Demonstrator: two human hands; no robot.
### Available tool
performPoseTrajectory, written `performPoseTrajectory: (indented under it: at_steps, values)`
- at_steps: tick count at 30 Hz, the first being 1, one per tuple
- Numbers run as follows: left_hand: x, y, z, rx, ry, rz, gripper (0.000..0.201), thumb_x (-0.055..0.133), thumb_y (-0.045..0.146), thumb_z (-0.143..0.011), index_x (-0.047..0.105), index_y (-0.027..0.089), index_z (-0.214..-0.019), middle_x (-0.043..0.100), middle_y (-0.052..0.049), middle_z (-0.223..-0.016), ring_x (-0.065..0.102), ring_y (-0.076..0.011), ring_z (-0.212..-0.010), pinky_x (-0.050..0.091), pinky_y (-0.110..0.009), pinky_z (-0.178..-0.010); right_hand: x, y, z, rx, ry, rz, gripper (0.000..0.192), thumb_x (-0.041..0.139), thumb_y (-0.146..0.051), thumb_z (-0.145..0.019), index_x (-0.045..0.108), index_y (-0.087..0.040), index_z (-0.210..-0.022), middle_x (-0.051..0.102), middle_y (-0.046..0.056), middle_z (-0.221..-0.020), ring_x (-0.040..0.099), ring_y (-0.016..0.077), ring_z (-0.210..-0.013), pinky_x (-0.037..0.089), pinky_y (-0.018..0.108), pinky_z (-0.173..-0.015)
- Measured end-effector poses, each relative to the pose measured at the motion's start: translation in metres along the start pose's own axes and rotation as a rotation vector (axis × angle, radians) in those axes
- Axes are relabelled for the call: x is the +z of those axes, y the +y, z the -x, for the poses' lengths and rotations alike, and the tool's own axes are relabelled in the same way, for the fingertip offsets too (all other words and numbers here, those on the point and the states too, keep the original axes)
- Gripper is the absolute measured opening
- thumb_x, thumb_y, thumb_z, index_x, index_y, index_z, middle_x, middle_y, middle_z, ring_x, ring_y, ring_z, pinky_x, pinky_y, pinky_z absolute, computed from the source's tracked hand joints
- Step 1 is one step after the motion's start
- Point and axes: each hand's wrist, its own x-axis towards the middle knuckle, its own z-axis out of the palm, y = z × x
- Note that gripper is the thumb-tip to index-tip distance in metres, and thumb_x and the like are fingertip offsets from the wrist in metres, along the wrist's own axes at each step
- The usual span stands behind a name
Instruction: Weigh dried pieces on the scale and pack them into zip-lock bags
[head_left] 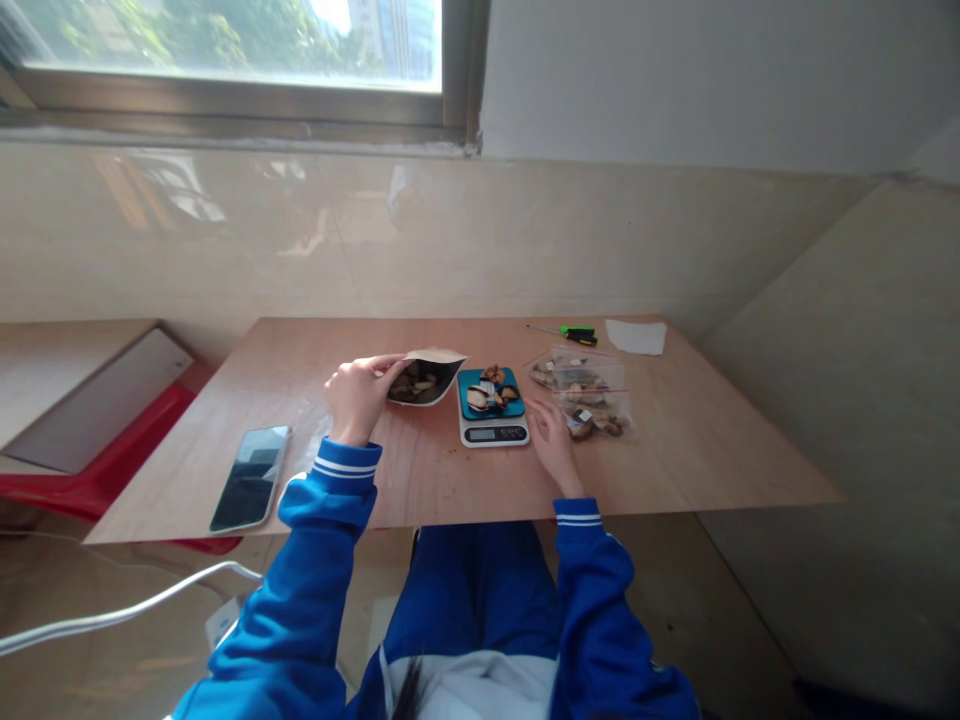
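Observation:
My left hand (357, 394) grips the edge of an open paper pouch (429, 376) holding dark dried pieces, tipped with its mouth toward a small digital scale (491, 408). The scale has a blue top with several brown and pale dried pieces (491, 390) on it. My right hand (551, 438) rests flat on the wooden table (420, 470) just right of the scale, fingers apart and holding nothing. Clear zip bags (581, 392) of similar dried pieces lie right of that hand.
A smartphone (250, 477) lies face up at the table's front left. A green-handled screwdriver (576, 334) and a white sheet of paper (636, 336) sit at the far right edge. A red stool with a white board (105, 440) stands to the left.

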Motion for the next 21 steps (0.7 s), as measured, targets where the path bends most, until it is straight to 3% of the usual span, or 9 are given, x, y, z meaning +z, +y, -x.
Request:
performPoseTrajectory:
  at_steps: [6, 11, 15, 17, 21]
  values:
    - [-0.001, 0.0, 0.003, 0.013, -0.004, 0.007, 0.038, 0.056, 0.059, -0.083, 0.077, 0.031, -0.097, 0.077, -0.004, -0.083, 0.07, -0.025, -0.083, 0.049, -0.03, -0.067, -0.007, -0.02, -0.003, -0.006, 0.04, -0.06, 0.035, 0.041, -0.03, -0.093, 0.066, -0.02, -0.115, 0.061, 0.014, -0.116, 0.056, 0.0252, -0.115, 0.045, 0.047, -0.101]
    - [0.002, 0.004, 0.006, 0.024, -0.018, 0.009, 0.034, 0.059, 0.056, -0.082, 0.077, 0.032, -0.099, 0.077, -0.004, -0.085, 0.071, -0.0258, -0.086, 0.048, -0.03, -0.067, -0.011, -0.068, -0.005, -0.079, 0.008, -0.254, 0.028, 0.044, -0.024, -0.094, 0.067, -0.02, -0.109, 0.066, 0.011, -0.113, 0.058, 0.0218, -0.113, 0.046, 0.043, -0.101]
    - [0.008, 0.01, 0.011, 0.059, -0.024, 0.012, 0.033, 0.058, 0.055, -0.084, 0.076, 0.033, -0.1, 0.077, -0.004, -0.088, 0.071, -0.0256, -0.087, 0.047, -0.03, -0.068, 0.007, -0.123, -0.014, -0.238, -0.266, -0.36, 0.032, 0.041, -0.015, -0.094, 0.067, -0.02, -0.111, 0.069, 0.008, -0.115, 0.061, 0.0176, -0.112, 0.046, 0.035, -0.101]
    - [0.01, 0.012, 0.014, 0.072, -0.025, -0.003, 0.033, 0.056, 0.055, -0.085, 0.076, 0.034, -0.101, 0.077, -0.004, -0.088, 0.071, -0.0264, -0.086, 0.047, -0.031, -0.067, 0.018, -0.149, -0.025, -0.279, -0.408, -0.183, 0.037, 0.039, -0.006, -0.091, 0.067, -0.016, -0.114, 0.068, 0.011, -0.119, 0.06, 0.0184, -0.115, 0.045, 0.034, -0.103]
    - [0.011, 0.013, 0.018, 0.077, -0.046, -0.06, 0.035, 0.052, 0.056, -0.087, 0.074, 0.035, -0.105, 0.077, -0.006, -0.089, 0.071, -0.0288, -0.087, 0.046, -0.032, -0.066, 0.023, -0.191, -0.049, -0.193, -0.671, 0.293, 0.039, 0.04, -0.001, -0.086, 0.07, -0.012, -0.108, 0.071, 0.016, -0.109, 0.066, 0.0251, -0.105, 0.049, 0.035, -0.092]
